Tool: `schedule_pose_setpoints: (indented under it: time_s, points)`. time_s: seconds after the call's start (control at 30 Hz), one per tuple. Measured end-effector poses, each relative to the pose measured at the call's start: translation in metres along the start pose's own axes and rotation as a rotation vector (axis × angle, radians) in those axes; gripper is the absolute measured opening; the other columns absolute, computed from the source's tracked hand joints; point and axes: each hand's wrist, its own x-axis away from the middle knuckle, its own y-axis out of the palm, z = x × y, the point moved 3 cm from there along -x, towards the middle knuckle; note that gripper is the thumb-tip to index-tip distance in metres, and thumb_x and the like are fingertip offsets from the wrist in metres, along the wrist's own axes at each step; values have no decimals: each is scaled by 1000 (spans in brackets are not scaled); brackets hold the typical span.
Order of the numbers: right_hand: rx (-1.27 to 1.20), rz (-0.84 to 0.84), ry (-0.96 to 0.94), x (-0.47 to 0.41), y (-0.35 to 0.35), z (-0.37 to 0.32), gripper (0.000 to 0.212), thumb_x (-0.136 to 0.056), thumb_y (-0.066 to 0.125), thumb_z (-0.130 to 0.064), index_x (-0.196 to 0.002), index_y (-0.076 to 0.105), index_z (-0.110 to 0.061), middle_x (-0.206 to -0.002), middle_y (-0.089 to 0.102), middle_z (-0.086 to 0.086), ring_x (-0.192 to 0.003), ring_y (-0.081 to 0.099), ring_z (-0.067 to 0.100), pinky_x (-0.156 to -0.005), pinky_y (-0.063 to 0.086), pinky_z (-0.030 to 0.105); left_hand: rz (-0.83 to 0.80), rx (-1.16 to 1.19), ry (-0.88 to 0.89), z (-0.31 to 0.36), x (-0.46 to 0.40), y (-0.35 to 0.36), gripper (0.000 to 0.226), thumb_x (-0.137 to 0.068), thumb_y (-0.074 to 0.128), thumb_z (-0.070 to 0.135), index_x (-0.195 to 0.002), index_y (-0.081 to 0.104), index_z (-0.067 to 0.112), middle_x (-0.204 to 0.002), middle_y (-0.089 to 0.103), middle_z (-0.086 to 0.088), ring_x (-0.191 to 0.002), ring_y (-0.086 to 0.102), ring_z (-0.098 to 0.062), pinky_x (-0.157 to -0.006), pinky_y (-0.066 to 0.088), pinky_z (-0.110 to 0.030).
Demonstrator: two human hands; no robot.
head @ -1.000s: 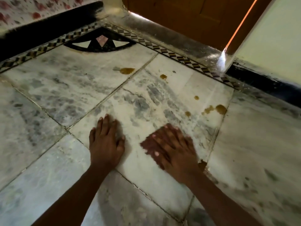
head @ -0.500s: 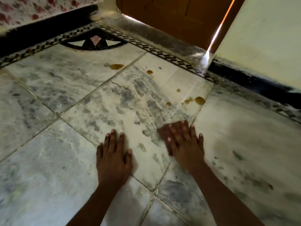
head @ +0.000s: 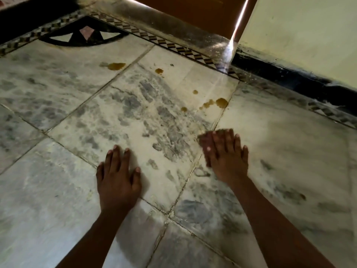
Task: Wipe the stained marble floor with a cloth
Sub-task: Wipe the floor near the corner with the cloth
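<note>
The marble floor [head: 135, 113] is pale with grey smears and thin joints. Brown stains lie ahead of my hands: a cluster [head: 221, 102] by a tile joint, a small spot [head: 195, 91], another spot [head: 159, 71] and a larger patch [head: 116, 66] farther left. My right hand [head: 228, 157] presses flat on a reddish-brown cloth [head: 203, 140], which shows only past the fingers on the left and is blurred. The cloth sits just below the stain cluster. My left hand [head: 117, 176] rests flat on the floor with fingers spread, holding nothing.
A checkered inlay border [head: 173, 45] runs along the far edge, with a dark triangular motif [head: 85, 36] in the corner. Behind it stand a brown door [head: 193, 12] and a cream wall [head: 299, 35] with a black skirting [head: 289, 82].
My right hand has slid the cloth rightwards across the tile joint, closer to the stain cluster. My left hand has shifted right along the tile. The brown spot by my right wrist is gone.
</note>
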Motion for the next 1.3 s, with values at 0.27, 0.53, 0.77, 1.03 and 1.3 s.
schedule_pose_setpoints:
  time_s: [0.27, 0.53, 0.77, 1.03, 1.3]
  points:
    - [-39, 106, -319, 45, 14, -68, 61, -106, 21, -67, -163, 31, -48, -179, 16, 1, -165, 11, 33, -126, 20, 62, -11, -12, -8, 1, 0, -2, 71, -100, 36, 52, -162, 45, 19, -174, 35, -13, -160, 34, -35, -125, 31, -59]
    - [-128, 51, 197, 13, -4, 30, 64, -105, 14, -65, -166, 4, -48, -180, -4, 1, -165, -4, 33, -130, 4, 62, -3, -7, -7, 2, 1, 1, 71, -100, 38, 52, -161, 46, 17, -173, 36, -15, -159, 35, -36, -124, 30, -59]
    - [-93, -19, -97, -44, -7, -20, 60, -107, 20, -66, -165, 12, -51, -180, -5, 0, -165, -12, 34, -130, -2, 62, -14, -14, 8, -1, -3, 4, 72, -99, 38, 52, -161, 46, 17, -173, 36, -15, -159, 35, -37, -123, 29, -59]
    - [-58, 76, -20, 20, 0, 25, 58, -106, 14, -62, -162, 1, -59, -179, -8, -8, -166, -6, 27, -131, 3, 59, 2, -11, 12, -6, -1, 7, 71, -99, 40, 51, -160, 48, 15, -171, 39, -17, -157, 37, -39, -121, 31, -58]
    - [-57, 58, -174, -39, -13, -16, 57, -108, 20, -59, -165, 22, -48, -180, 4, -2, -165, 0, 34, -130, 7, 59, -1, 102, 10, -5, -1, 4, 71, -97, 42, 51, -156, 53, 14, -169, 42, -15, -155, 41, -38, -121, 33, -60]
